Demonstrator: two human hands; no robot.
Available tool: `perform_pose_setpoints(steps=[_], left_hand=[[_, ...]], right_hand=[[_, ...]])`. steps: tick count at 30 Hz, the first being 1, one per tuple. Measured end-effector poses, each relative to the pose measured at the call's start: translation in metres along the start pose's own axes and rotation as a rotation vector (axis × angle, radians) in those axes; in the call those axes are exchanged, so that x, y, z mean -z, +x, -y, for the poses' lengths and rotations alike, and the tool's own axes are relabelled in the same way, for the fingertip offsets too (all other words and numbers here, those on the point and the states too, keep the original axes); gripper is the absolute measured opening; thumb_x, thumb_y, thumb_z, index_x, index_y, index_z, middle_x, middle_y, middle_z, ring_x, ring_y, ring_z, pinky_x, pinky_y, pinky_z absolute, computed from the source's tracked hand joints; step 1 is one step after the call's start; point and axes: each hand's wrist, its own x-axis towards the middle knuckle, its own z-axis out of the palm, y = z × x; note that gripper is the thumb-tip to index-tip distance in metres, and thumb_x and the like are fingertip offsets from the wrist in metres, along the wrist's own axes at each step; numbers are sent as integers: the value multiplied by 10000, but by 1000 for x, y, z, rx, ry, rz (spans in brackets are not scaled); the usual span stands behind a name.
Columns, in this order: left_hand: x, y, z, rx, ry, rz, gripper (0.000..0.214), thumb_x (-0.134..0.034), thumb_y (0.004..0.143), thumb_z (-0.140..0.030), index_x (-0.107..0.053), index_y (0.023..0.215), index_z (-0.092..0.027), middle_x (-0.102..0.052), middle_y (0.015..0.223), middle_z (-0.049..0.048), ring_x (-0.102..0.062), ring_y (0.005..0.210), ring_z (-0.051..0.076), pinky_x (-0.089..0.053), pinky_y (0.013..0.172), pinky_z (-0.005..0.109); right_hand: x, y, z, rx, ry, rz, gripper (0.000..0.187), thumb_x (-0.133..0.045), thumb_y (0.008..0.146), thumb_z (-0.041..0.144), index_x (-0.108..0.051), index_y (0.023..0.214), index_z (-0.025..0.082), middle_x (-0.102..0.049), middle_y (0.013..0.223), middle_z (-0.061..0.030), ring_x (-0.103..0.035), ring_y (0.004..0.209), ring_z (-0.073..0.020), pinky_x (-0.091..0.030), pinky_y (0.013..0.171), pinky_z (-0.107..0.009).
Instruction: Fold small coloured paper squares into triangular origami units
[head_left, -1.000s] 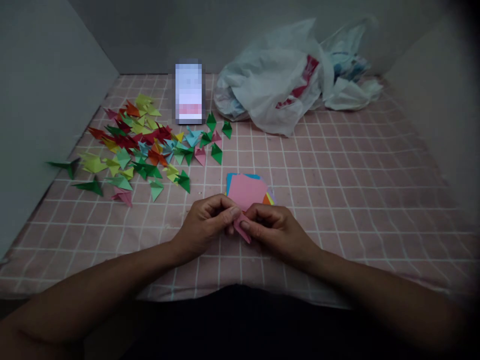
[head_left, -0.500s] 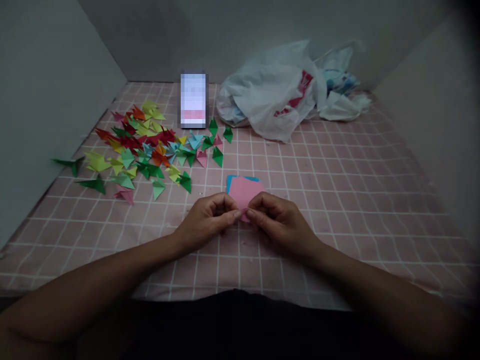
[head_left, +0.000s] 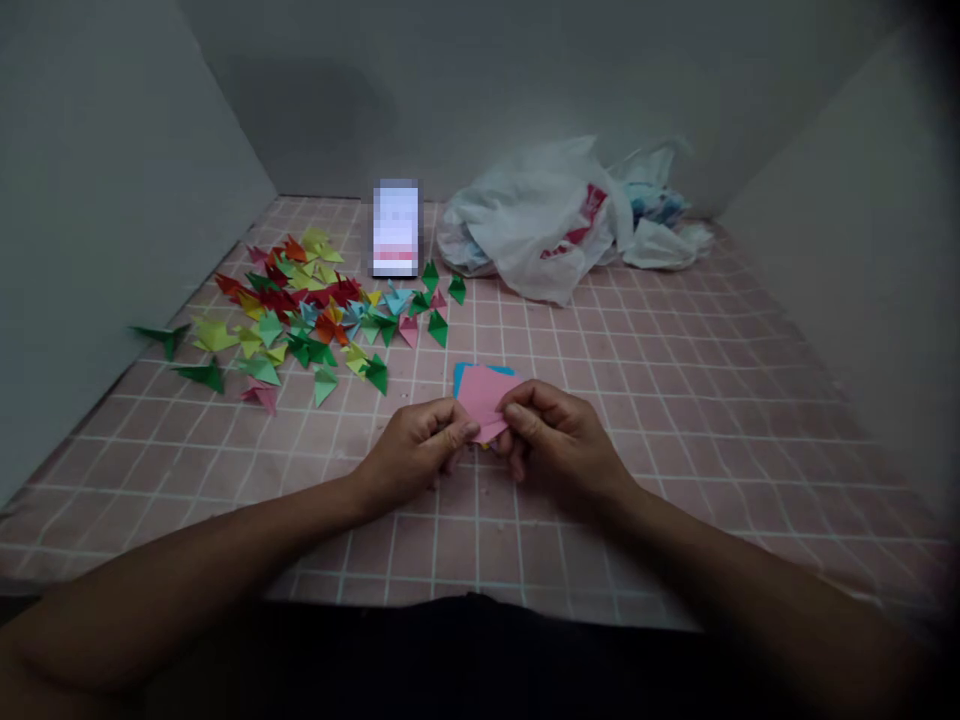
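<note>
A pink sheet of paper (head_left: 486, 398) is pinched between my two hands near the middle of the table. My left hand (head_left: 427, 440) grips its lower left side, with the thumb on top. At its right side, my right hand (head_left: 559, 430) holds the sheet between thumb and fingers. Faint crease lines show across the paper near the right thumb. Blue paper (head_left: 460, 374) shows behind the pink sheet along its top and left, and a bit of yellow peeks out beneath it.
Many-coloured folded paper cranes (head_left: 330, 322) lie spread over the table's left side. A lit phone (head_left: 395, 228), its screen blurred, stands behind them. White plastic bags (head_left: 525, 225) rest at the back right. A pink checked cloth (head_left: 675, 400) covers the table, with walls around it.
The lower edge of the pink paper, earlier gathered between both thumbs, now lies flatter. My right hand has shifted slightly right, away from my left. The whole view has tilted a little upward.
</note>
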Motion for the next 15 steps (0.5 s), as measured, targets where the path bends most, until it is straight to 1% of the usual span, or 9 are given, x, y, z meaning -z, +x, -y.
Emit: perform_pose_setpoints(steps=[2, 4, 7, 10, 12, 15], left_hand=[[-1, 1, 1, 22, -75, -40, 296, -566, 906, -413, -495, 728, -188, -495, 510, -88, -418, 343, 35, -317, 350, 143], [-1, 3, 2, 43, -117, -61, 297, -583, 893, -434, -504, 744, -189, -509, 511, -86, -430, 340, 39, -318, 346, 147], [-1, 3, 2, 65, -139, -31, 309, -611, 878, -457, -517, 757, -188, -538, 522, -76, -451, 349, 47, -328, 350, 154], [-1, 3, 2, 40, -160, 6, 344, -617, 887, -474, -500, 736, -188, -514, 515, -85, -419, 355, 39, -308, 353, 151], [-1, 2, 2, 22, -190, 3, 360, -621, 893, -477, -492, 724, -186, -495, 513, -89, -393, 357, 33, -290, 359, 149], [-2, 3, 5, 33, -288, 1, 361, -627, 901, -467, -490, 726, -183, -523, 534, -80, -412, 369, 30, -287, 371, 147]], right_hand=[[1, 2, -1, 11, 40, -31, 218, -639, 918, 402, -574, 913, 194, -670, 660, 31, -571, 418, -82, -412, 424, -199], [1, 3, -1, -3, 37, -10, 253, -701, 872, 409, -589, 869, 182, -660, 648, 31, -566, 425, -76, -402, 429, -192], [-1, 2, -4, -18, 12, 39, 266, -757, 821, 381, -604, 777, 168, -628, 625, 39, -547, 426, -66, -388, 427, -190], [-3, 1, -6, -4, 52, 24, 241, -726, 852, 366, -606, 772, 173, -643, 649, 35, -546, 428, -61, -388, 430, -192], [-3, 2, -8, -12, 107, 21, 234, -708, 867, 366, -595, 781, 180, -658, 672, 30, -556, 440, -63, -404, 442, -198], [-2, 2, -8, -13, 143, 63, 209, -699, 874, 350, -596, 802, 184, -663, 702, 27, -572, 465, -68, -431, 460, -207]])
